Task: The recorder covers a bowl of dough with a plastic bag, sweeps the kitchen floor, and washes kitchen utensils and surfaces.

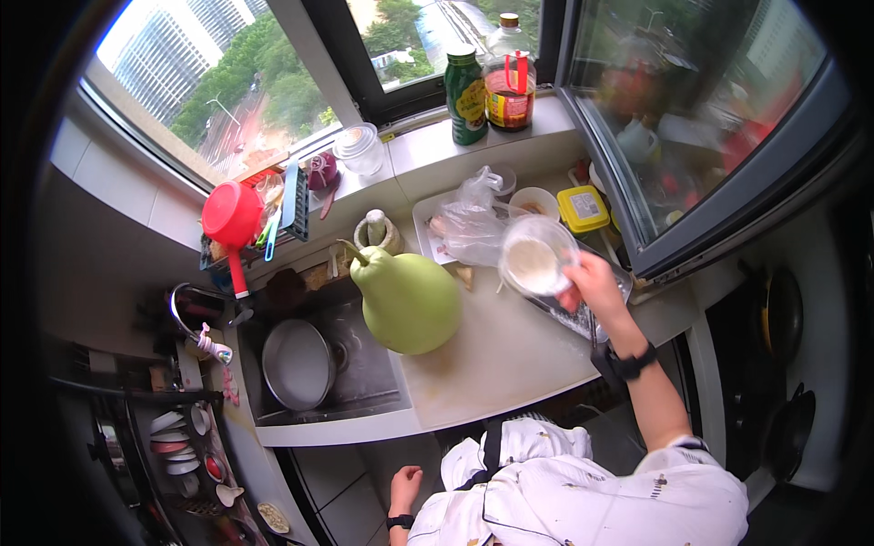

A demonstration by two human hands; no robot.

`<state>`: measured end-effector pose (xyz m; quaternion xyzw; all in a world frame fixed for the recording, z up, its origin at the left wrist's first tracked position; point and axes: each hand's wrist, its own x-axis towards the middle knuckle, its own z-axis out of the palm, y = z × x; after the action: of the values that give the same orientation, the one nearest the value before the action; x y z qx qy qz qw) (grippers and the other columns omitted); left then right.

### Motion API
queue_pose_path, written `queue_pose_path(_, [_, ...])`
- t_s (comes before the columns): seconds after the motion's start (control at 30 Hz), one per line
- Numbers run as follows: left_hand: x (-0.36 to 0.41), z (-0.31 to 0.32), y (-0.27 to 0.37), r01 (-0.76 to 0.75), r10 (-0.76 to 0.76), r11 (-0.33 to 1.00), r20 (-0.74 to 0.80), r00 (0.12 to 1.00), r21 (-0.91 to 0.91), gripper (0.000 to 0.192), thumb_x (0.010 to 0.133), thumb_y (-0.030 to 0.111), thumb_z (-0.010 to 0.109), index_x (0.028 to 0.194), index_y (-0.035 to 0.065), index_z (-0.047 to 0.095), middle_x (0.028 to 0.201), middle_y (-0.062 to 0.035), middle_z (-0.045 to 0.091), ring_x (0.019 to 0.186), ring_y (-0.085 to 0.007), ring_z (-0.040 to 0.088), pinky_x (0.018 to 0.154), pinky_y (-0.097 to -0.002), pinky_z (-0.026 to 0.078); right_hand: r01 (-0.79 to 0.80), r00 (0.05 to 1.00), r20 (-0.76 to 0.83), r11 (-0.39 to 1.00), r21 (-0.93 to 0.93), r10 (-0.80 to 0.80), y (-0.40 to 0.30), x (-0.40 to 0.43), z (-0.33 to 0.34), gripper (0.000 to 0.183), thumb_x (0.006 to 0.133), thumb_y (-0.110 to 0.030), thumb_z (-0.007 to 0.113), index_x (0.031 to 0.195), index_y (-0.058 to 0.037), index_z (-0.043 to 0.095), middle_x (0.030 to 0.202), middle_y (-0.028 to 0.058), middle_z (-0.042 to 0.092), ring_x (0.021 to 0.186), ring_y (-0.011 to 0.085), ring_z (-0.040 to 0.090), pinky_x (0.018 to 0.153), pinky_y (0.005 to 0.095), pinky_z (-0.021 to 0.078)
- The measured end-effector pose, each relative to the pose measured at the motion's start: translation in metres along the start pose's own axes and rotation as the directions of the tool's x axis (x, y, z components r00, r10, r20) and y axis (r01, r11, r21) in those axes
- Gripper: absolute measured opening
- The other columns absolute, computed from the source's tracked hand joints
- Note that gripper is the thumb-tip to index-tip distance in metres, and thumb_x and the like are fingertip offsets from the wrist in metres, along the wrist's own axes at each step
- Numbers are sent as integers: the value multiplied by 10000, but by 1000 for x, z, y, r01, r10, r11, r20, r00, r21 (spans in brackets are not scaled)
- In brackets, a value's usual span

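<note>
My right hand grips a clear round plastic tub by its side, above the counter's right part. White material covers the tub's bottom; I cannot tell whether it is powder or grains. Beneath that hand a clear plastic tray is partly hidden, with white specks on it. My left hand hangs low beside my body, fingers curled in, with nothing visible in it. A large pale-green bottle gourd, stem attached, stands on the counter at the sink's right edge.
Left of the gourd, a metal basin sits in the sink. Behind are a stone mortar, a plastic bag on a white tray, and a yellow-lidded box. An open window sash juts over the counter's right side.
</note>
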<state>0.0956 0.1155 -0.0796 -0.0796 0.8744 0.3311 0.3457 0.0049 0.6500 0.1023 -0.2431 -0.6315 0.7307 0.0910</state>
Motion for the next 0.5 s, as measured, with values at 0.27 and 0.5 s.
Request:
queue_pose_path(0.27, [-78, 40, -87, 154, -231, 917, -177, 957, -367, 184, 821, 84, 587, 953, -37, 628, 813, -121, 663, 693, -152, 640, 646, -272, 511, 87, 996, -31, 995, -48, -89, -34, 255, 146, 206, 801, -78, 444, 840, 87, 561, 679, 167, 637, 516, 229, 633, 454, 304, 530])
queue_pose_path(0.5, [-111, 71, -128, 259, -294, 932, -112, 949, -254, 194, 814, 85, 604, 957, -45, 623, 793, -108, 658, 699, -155, 636, 640, -267, 509, 58, 997, 37, 968, 243, -69, -16, 299, 166, 370, 892, -184, 514, 1174, 43, 435, 1018, 140, 569, 833, 194, 617, 678, 312, 519])
